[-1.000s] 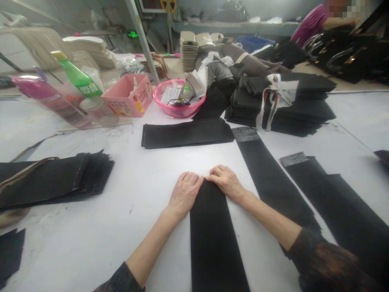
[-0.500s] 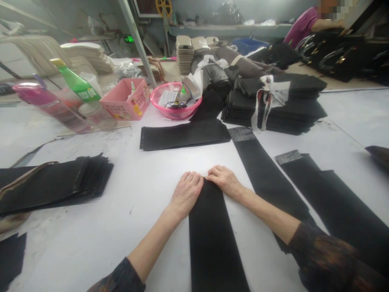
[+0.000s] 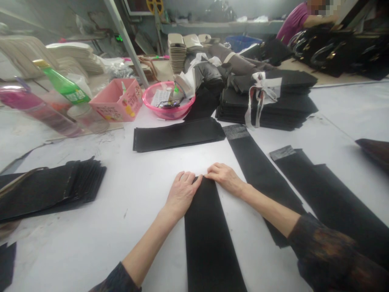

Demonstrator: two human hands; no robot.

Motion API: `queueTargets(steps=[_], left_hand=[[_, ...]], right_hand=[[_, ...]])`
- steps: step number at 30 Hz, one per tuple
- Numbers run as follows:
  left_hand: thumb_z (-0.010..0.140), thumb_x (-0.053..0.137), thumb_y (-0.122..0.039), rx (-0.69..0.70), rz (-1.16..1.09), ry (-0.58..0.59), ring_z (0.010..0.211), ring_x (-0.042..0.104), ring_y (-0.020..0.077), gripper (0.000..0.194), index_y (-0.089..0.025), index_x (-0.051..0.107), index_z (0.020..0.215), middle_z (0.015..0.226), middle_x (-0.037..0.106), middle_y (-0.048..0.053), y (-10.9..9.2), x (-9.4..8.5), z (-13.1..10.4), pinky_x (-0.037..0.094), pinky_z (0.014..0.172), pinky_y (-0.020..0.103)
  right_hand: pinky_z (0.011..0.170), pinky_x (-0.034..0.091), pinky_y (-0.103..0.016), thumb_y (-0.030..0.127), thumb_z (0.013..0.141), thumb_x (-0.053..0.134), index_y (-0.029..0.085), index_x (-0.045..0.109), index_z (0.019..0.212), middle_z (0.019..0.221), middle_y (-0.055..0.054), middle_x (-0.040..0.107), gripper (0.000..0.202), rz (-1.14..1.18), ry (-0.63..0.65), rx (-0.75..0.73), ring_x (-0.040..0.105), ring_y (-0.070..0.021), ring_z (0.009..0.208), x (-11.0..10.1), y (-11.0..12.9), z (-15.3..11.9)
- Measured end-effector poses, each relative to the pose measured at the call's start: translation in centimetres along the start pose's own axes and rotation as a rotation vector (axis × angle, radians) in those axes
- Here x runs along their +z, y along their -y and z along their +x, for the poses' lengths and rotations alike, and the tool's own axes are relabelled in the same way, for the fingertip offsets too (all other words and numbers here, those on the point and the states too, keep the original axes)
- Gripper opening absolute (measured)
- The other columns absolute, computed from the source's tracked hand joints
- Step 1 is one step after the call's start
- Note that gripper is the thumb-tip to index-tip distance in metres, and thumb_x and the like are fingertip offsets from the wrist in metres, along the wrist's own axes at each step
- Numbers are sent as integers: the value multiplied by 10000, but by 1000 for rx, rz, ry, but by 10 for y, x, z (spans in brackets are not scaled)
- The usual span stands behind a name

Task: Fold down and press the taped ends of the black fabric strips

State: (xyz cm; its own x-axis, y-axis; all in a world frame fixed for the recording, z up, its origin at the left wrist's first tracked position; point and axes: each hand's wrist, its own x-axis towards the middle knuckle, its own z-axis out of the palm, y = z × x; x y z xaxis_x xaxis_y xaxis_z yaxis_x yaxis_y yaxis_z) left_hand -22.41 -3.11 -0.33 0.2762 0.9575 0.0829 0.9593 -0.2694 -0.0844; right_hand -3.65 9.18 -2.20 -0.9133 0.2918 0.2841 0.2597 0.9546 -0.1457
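Observation:
A long black strip (image 3: pixel 209 235) lies lengthwise on the white table (image 3: pixel 146 235), running from the middle down past the bottom edge. At its far end, my left hand (image 3: pixel 183 194) rests on the left corner, its thumb stretched toward the middle of the edge and its other fingers bent together. My right hand (image 3: pixel 225 177) pinches the same far edge at the right, its fingertips almost meeting the left thumb. Just right of it lies another black strip (image 3: pixel 261 174) with a grey patch at its far end.
Beyond the hands is a flat black stack (image 3: pixel 179 136), with a pink basin (image 3: pixel 168 111), a pink box (image 3: pixel 118 101) and a tied black pile (image 3: pixel 270 105) behind. Black pieces (image 3: pixel 39 186) lie left, more strips (image 3: pixel 328 194) right. A person (image 3: pixel 293 22) is at the back right.
The whole view has shifted slightly, so most things sit further left. My left thumb has spread away from the other fingers along the strip's far edge. My right hand remains at that edge.

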Motion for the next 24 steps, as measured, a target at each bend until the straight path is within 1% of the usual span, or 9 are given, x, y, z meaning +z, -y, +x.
queueTargets(steps=[5, 11, 16, 20, 24], left_hand=[[909, 510, -170, 21, 14, 25, 1000, 489, 238, 407, -206, 465, 1312, 1024, 529, 77, 0, -1, 4, 370, 992, 430], [905, 501, -150, 57, 49, 17, 986, 492, 241, 377, -175, 487, 1280, 1003, 534, 81, -1, -3, 6, 366, 996, 438], [902, 503, -143, 55, 64, 10, 977, 498, 240, 406, -203, 472, 1302, 1007, 536, 79, -3, -3, 7, 366, 986, 445], [903, 504, -148, 52, 61, 12, 975, 498, 241, 423, -230, 460, 1315, 1020, 538, 83, -4, -4, 9, 377, 958, 441], [900, 511, -156, 58, 70, 39, 970, 492, 250, 428, -220, 457, 1320, 1017, 535, 89, -4, -5, 11, 393, 923, 427]], right_hand=[[798, 414, -303, 203, 947, 502, 191, 644, 1016, 994, -57, 604, 158, -24, 12, 8, 509, -182, 942, 1, 4, 0], [812, 429, -318, 189, 942, 503, 173, 639, 1020, 989, -76, 593, 157, -58, 41, 26, 511, -192, 949, -6, 12, 1], [835, 462, -296, 175, 941, 501, 193, 615, 1116, 1021, -57, 595, 209, 12, 42, 25, 519, -175, 984, -10, 1, -6], [830, 479, -287, 175, 942, 501, 205, 631, 1097, 1005, -51, 601, 205, 55, 22, 32, 526, -165, 984, -8, -5, -10], [822, 481, -292, 186, 933, 519, 203, 641, 1078, 1015, -59, 594, 190, 34, 34, 48, 516, -173, 986, -10, 0, -9]])
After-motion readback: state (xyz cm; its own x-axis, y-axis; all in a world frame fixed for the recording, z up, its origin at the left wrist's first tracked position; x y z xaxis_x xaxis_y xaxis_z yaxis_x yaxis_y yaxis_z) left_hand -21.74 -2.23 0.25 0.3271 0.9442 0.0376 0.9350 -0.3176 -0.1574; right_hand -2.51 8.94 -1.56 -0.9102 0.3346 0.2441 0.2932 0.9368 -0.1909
